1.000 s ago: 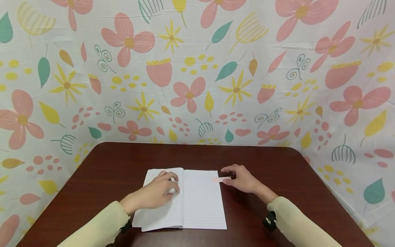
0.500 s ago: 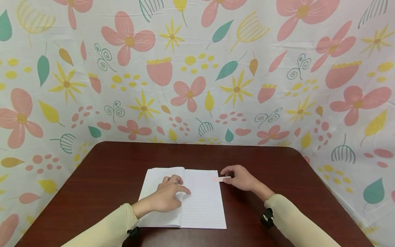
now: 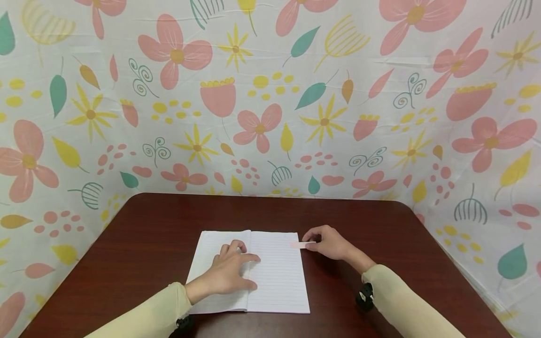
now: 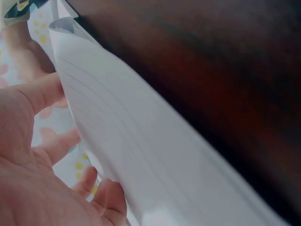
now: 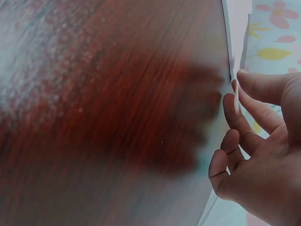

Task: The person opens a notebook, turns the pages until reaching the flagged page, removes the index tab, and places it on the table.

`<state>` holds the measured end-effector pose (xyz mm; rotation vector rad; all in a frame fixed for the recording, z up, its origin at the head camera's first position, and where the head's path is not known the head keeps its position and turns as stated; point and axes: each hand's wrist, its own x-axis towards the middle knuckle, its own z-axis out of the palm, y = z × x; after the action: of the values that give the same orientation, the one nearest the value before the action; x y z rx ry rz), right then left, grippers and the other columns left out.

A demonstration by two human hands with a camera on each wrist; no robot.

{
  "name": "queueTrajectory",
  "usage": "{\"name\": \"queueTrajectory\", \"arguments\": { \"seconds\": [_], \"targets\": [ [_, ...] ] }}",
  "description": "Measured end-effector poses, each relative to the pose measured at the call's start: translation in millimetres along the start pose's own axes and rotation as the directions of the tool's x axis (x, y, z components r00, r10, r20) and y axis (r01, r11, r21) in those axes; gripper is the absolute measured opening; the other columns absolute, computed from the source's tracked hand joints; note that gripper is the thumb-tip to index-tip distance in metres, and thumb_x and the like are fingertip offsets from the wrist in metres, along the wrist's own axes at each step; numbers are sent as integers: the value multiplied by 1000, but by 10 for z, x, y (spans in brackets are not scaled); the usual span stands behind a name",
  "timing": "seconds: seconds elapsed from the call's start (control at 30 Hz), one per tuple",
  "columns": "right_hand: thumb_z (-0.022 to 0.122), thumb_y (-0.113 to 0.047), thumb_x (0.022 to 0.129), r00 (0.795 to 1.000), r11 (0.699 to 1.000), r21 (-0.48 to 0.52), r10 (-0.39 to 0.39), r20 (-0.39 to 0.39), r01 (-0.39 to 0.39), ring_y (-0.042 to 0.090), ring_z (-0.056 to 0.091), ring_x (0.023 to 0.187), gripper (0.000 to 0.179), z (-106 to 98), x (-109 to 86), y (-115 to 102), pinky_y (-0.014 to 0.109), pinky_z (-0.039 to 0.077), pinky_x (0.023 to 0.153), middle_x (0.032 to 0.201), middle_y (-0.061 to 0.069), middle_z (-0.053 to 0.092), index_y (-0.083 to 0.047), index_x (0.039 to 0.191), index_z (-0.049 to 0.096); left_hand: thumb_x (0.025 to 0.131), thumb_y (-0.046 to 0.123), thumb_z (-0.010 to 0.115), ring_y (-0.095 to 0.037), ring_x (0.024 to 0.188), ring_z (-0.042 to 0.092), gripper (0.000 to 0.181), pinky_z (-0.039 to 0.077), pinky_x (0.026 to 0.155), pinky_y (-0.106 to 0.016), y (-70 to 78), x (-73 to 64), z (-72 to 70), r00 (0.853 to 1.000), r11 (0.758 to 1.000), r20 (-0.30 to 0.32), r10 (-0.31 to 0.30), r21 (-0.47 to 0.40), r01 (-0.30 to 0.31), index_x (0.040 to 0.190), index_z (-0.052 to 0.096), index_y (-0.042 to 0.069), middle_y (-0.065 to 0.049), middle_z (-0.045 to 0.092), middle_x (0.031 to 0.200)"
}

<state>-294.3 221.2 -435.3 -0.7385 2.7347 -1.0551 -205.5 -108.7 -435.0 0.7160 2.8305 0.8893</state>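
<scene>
An open notebook (image 3: 279, 286) with ruled white pages lies on the table. Across its left page and centre fold stretches my left hand (image 3: 224, 274), thumb and index finger extended over the right page. The left wrist view shows the fingers of that hand (image 4: 28, 155) spread along the curved paper (image 4: 155, 155). At the notebook's upper right edge, my right hand (image 3: 329, 243) pinches a pale pink strip (image 3: 299, 245) between thumb and fingers. Its inner end overlaps the right page. From the right wrist, this strip (image 5: 236, 96) appears edge-on at the fingertips.
The dark red-brown table (image 3: 169, 216) has rounded far corners. A floral cloth (image 3: 262, 94) hangs behind it and at both sides. Black bands (image 3: 364, 296) circle both wrists over pale sleeves (image 3: 405, 300).
My left hand has moved right from the left page to the centre fold, its thumb and index finger spreading. The left page's lower edges now line up. The right hand has stayed nearly still, holding the strip.
</scene>
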Motion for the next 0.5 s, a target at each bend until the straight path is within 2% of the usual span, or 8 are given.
{"name": "queueTrajectory", "arguments": {
  "seconds": [0.27,0.5],
  "targets": [
    [75,-7,97,1000,1000,0,-1,4,1,19,55,81,7,30,44,-24,33,47,71,92,0,70,-6,102,78,78,31,91,-32,106,37,59,36,74,-44,-89,22,21,1000,1000,15,14,1,-14,132,74,17,-10,43,128],
    [75,-6,96,1000,1000,24,-10,4,10,20,55,75,7,55,69,-49,31,48,64,87,1,69,-4,103,77,78,32,90,-30,106,37,60,37,76,-45,-86,25,12,999,1000,35,6,0,-6,134,73,18,-8,43,129]
  ]
}}
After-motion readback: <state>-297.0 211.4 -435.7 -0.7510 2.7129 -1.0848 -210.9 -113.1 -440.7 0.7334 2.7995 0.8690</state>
